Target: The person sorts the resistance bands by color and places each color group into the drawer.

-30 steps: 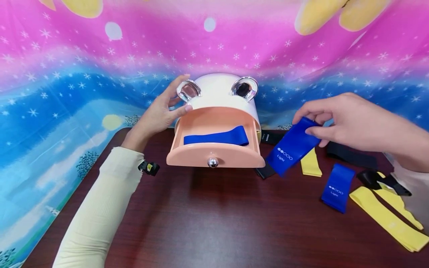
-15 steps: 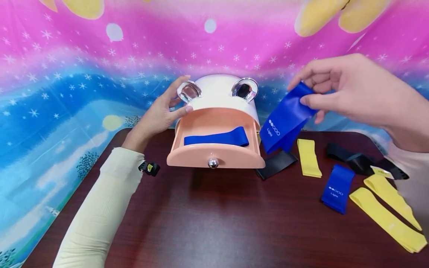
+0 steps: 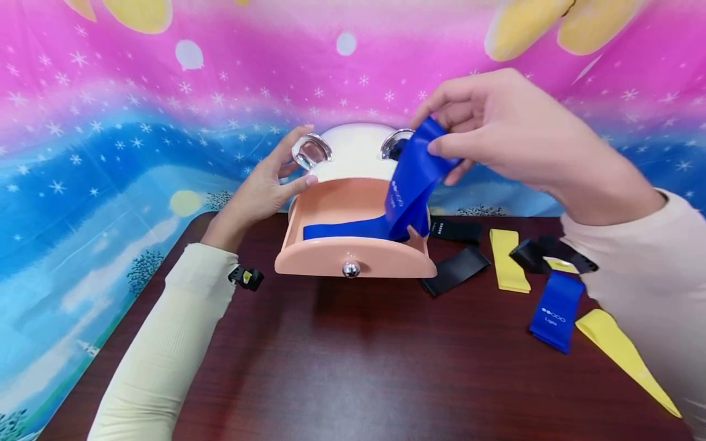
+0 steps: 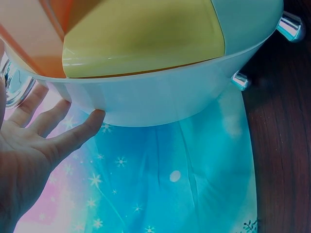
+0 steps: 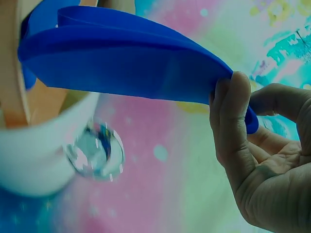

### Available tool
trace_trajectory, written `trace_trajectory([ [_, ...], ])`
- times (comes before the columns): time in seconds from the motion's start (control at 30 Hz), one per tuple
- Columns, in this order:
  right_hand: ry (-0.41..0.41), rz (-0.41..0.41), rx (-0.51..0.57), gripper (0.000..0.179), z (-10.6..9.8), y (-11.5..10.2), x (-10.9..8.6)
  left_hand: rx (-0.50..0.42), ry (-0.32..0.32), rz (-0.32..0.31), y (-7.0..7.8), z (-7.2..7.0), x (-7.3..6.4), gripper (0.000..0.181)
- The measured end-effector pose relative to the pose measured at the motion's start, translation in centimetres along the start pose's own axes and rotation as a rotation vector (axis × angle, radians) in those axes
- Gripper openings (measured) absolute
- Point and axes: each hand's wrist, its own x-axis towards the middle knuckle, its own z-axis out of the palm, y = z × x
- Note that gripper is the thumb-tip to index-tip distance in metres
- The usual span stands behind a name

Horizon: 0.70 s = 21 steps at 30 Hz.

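Note:
A white rounded cabinet with two shiny ear-like rings stands at the back of the table, its peach drawer pulled out. One blue resistance band lies flat inside the drawer. My right hand pinches the end of another blue resistance band, printed "Light", between thumb and fingers. This band hangs over the drawer's right side, its lower end overlapping the first band in the head view. My left hand rests against the cabinet's left side, fingers extended along the white wall in the left wrist view.
Right of the cabinet lie black bands, a yellow band and a folded blue band. Another yellow band lies partly under the right sleeve. A patterned cloth hangs behind the dark wooden table.
My right hand has lifted the blue band and carried it leftward from beside the cabinet to over the open drawer. The left hand and drawer have stayed in place.

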Motion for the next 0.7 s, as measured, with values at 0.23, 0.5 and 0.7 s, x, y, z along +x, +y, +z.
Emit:
trace_trajectory([
  [0.23,-0.051,-0.014,0.059,0.028,3.1,-3.6,1.1,0.006,0.004,-0.012,0.1,0.1,0.0,0.08],
  [0.5,-0.08,0.008,0.173,0.026,6.1,-5.2,2.8,-0.007,-0.005,-0.01,0.2,0.2,0.1,0.078],
  [0.7,-0.115,0.002,0.301,0.023,8.0,-6.1,4.2,-0.036,-0.007,-0.013,0.1,0.1,0.0,0.078],
])
